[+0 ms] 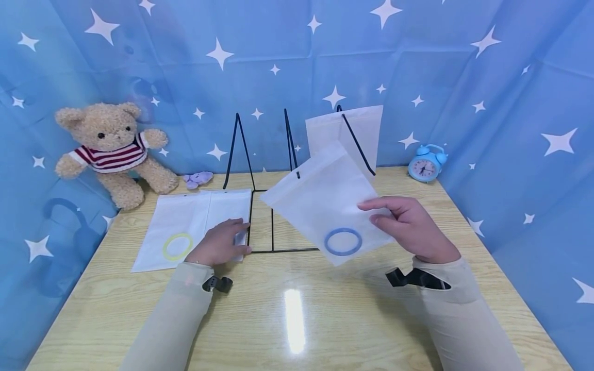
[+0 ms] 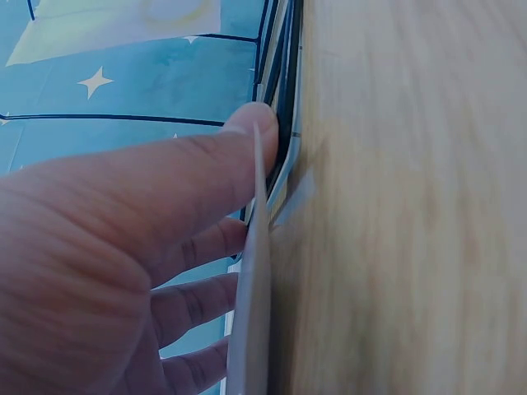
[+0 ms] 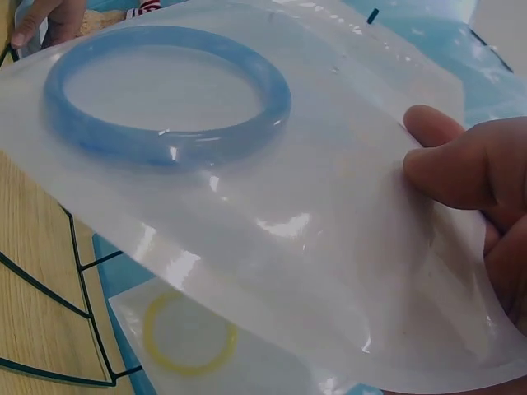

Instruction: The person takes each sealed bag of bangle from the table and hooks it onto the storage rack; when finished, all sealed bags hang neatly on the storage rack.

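Note:
My right hand [image 1: 413, 226] pinches the side edge of a translucent white bag [image 1: 320, 190] between thumb and index finger. Through the plastic shows a blue ring-shaped bangle [image 3: 169, 144]. The bag is tilted, and the tip of the middle hook [image 1: 298, 175] shows at the hole along its top edge. The hook belongs to a black wire rack [image 1: 273, 226]. My left hand [image 1: 220, 242] lies over the flat bags, its fingers loosely extended and thumb tip at the rack's base wire. A bag's thin edge [image 2: 255, 313] crosses before those fingers.
Another white bag [image 1: 345, 123] hangs on the right hook, a yellow ring [image 3: 189, 333] in it. Two bags lie at left, one with a yellow bangle [image 1: 178, 246]. Along the back sit a teddy bear [image 1: 111, 144], a purple toy [image 1: 198, 179] and a blue alarm clock [image 1: 424, 167].

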Demonstrator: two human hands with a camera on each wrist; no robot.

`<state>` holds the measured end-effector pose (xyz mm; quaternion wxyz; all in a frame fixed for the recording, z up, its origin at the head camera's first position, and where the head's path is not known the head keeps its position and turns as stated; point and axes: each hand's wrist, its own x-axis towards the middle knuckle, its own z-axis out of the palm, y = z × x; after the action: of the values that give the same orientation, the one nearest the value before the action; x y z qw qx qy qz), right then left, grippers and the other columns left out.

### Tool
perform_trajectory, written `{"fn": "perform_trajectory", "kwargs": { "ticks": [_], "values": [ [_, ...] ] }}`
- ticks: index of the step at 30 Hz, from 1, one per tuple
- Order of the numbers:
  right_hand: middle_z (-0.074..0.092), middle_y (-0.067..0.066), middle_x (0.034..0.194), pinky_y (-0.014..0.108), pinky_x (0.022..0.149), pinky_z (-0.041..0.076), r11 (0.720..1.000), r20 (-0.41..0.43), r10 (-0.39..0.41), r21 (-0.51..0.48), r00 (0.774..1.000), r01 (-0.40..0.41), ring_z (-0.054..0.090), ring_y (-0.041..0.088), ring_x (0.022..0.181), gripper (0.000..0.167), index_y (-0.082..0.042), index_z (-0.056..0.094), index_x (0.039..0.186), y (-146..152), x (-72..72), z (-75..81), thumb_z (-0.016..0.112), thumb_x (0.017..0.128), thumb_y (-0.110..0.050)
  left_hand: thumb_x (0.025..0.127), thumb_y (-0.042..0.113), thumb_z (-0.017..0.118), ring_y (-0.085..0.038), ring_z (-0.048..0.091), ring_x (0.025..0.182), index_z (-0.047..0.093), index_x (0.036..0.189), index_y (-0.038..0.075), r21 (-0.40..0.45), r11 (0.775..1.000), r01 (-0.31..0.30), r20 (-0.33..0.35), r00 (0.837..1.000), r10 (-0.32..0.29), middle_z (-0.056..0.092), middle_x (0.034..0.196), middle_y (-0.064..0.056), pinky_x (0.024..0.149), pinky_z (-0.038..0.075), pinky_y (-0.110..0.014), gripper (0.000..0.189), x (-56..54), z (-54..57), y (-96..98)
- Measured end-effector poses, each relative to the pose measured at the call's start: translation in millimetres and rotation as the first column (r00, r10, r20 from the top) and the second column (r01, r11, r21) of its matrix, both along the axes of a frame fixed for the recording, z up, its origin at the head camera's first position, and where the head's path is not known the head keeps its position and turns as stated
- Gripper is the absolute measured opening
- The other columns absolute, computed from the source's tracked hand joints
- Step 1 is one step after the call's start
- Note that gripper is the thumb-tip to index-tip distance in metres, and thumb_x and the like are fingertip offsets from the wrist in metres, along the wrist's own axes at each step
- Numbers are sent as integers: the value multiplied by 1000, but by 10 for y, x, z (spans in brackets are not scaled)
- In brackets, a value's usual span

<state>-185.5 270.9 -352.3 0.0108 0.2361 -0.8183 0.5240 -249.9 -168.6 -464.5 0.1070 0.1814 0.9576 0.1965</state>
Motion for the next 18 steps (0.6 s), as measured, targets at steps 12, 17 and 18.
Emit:
{"fn": "perform_trajectory", "kwargs": {
  "ticks": [12, 17, 18],
  "values": [
    [76, -2, 122, 26, 57, 49, 997, 4, 41, 64, 999, -41, 51, 14, 66, 31, -12, 80, 121, -4, -94, -126, 64, 100, 5, 96, 34, 77, -46, 37, 152, 51, 156, 6, 1, 1000, 4, -8, 1000, -4, 42, 165, -22, 123, 33, -64, 71, 12, 18, 9],
    [77, 3, 114, 25, 60, 50, 986, -6, 107, 132, 994, -105, 55, 17, 72, 32, -13, 81, 118, -28, -129, -175, 65, 100, 7, 96, 34, 77, -47, 37, 152, 51, 156, 6, 4, 1000, 6, -8, 1000, -6, 42, 164, -22, 123, 33, -64, 71, 9, 19, 8],
    [77, 2, 111, 24, 59, 49, 982, -2, 115, 151, 993, -113, 53, 16, 70, 32, -14, 81, 118, -36, -134, -184, 65, 99, 7, 96, 34, 77, -47, 37, 152, 51, 156, 6, 5, 1000, 6, -7, 1000, -6, 42, 164, -22, 123, 33, -64, 71, 10, 21, 7]
  ]
}}
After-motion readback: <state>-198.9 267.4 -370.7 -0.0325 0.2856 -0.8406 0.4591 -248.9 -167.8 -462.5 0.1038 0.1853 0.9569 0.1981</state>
